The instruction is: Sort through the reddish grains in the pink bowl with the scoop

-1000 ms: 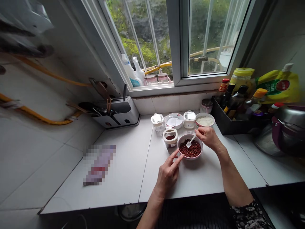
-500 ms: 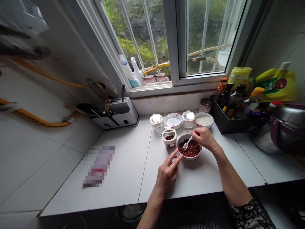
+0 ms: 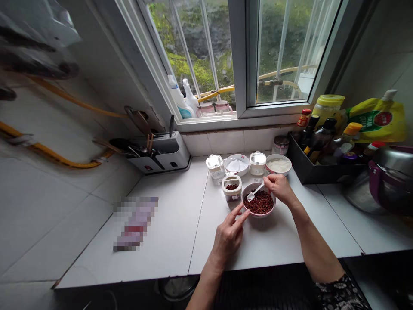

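Note:
My right hand [image 3: 280, 188] pinches the handle of a small white spoon [image 3: 258, 189]. The spoon's scoop is over the near-left part of a bowl [image 3: 259, 216] of dark red peppercorns [image 3: 262, 204], with a few grains seeming to lie in it. With fingers stretched out, my left hand [image 3: 228, 236] touches the bowl's left rim. Just left of the bowl stands a small clear jar [image 3: 232, 195] with a white rim, part filled with the same red grains. Behind are two more white-lidded jars [image 3: 214, 165] [image 3: 257, 162], a dish of white powder [image 3: 242, 172] and a bowl of white grains [image 3: 279, 166].
A black box [image 3: 301, 165] of sauce bottles stands at the right, beside a steel pot [image 3: 392, 176] with purple handles. A utensil holder [image 3: 176, 153] is at the back left. A blurred packet [image 3: 137, 224] lies on the white counter [image 3: 171, 228]. The window [image 3: 196, 47] is behind.
The spoon's scoop has shifted slightly left and toward the bowl's rim. My left hand stays at the bowl's edge. The whole view has shifted a little.

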